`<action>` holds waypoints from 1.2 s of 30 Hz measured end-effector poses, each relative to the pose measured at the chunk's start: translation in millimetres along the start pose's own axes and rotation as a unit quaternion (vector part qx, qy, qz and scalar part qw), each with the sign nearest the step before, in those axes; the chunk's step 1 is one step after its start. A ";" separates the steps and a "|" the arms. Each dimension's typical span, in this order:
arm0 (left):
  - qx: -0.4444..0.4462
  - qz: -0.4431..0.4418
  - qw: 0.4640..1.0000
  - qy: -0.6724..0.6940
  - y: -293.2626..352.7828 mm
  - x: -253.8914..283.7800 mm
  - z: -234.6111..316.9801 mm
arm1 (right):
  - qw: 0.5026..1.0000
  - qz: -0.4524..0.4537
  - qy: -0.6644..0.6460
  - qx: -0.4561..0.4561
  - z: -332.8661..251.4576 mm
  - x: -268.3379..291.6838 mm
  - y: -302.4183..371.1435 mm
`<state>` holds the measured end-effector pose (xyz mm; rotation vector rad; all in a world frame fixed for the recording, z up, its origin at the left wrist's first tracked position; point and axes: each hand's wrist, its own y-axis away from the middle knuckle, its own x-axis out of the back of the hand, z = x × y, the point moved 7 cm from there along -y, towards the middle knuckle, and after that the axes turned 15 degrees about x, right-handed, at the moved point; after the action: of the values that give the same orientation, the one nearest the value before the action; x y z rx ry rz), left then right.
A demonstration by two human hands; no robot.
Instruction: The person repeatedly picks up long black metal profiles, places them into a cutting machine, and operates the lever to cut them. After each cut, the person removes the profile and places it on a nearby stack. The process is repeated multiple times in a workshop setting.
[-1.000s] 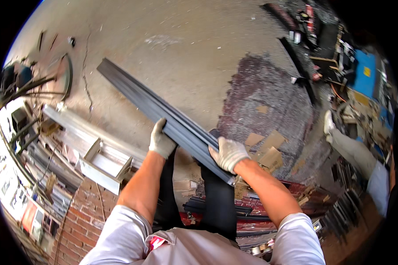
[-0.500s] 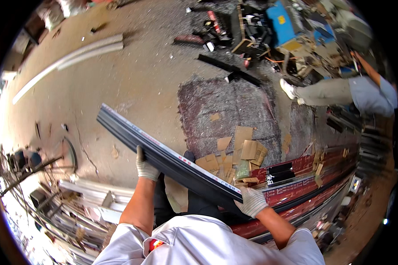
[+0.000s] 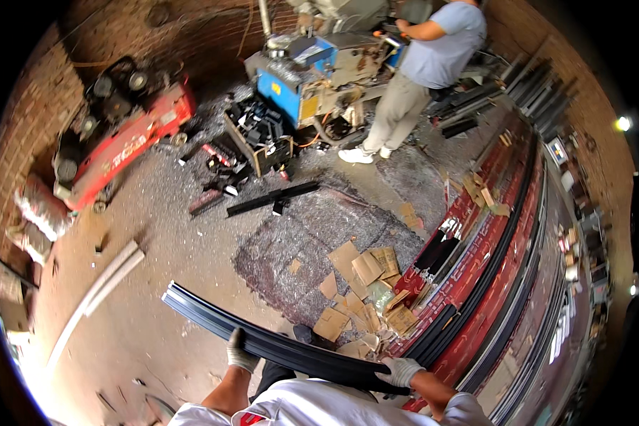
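Observation:
Across the front of my body lies a bundle of long, dark metal profiles (image 3: pixel 284 344), its far left end showing grooved, shiny edges. My left hand (image 3: pixel 241 351), in a pale knit glove, is closed around the near side of the bundle left of its middle. Toward the right end, my right hand (image 3: pixel 402 372), gloved the same way, grips it too. The profiles look bent by the lens. Beneath them, part of my dark trousers and one shoe (image 3: pixel 304 334) show.
More dark profiles (image 3: pixel 468 302) lie on red wrapped stacks (image 3: pixel 444 266) at the right. Cardboard pieces (image 3: pixel 366 268) are scattered on a dirty mat (image 3: pixel 291 245). A person (image 3: pixel 419 78) stands by a blue machine (image 3: pixel 280 96). A red air compressor (image 3: pixel 131 153) stands far left; pale strips (image 3: pixel 110 277) lie nearer.
My view has swung right and up, bringing the compressor and machine in. The bundle sits lower and more level in the picture, and its printed strip is out of sight. Both hands still grip it.

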<state>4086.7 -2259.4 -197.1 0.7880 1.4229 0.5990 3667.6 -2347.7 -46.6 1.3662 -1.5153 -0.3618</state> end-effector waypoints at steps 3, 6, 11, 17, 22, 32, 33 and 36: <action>0.045 0.024 0.999 -0.020 -9.9 18.0 -2.3 | 0.998 0.026 -0.054 -0.023 -5.1 -37.4 22.0; 0.090 0.025 0.992 -0.081 -9.8 13.4 -6.3 | 0.988 0.047 -0.139 -0.052 -14.5 -90.7 39.0; 0.113 0.038 0.985 -0.125 -2.7 10.6 4.2 | 0.979 0.078 -0.172 -0.070 -34.7 -144.0 50.6; 0.118 0.053 0.976 -0.176 -0.8 1.1 3.9 | 0.969 0.098 -0.208 -0.095 -49.6 -169.4 65.2; 0.139 0.022 0.960 -0.241 10.4 -36.2 -24.5 | 0.952 0.147 -0.248 -0.105 -43.2 -209.1 78.6; 0.171 -0.054 0.920 -0.349 -25.6 -73.2 -154.1 | 0.899 0.253 -0.337 -0.123 41.0 -374.1 106.6; 0.171 -0.060 0.917 -0.355 -20.9 -78.7 -161.0 | 0.862 0.275 -0.418 -0.078 51.8 -388.6 96.8; 0.183 -0.040 0.908 -0.374 -5.1 -93.7 -210.4 | 0.858 0.303 -0.401 -0.107 38.7 -367.6 154.5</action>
<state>3870.0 -2310.2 -137.4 1.0994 0.8430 -0.0666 3489.6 -1996.0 -118.0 0.4837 -2.3996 -0.7175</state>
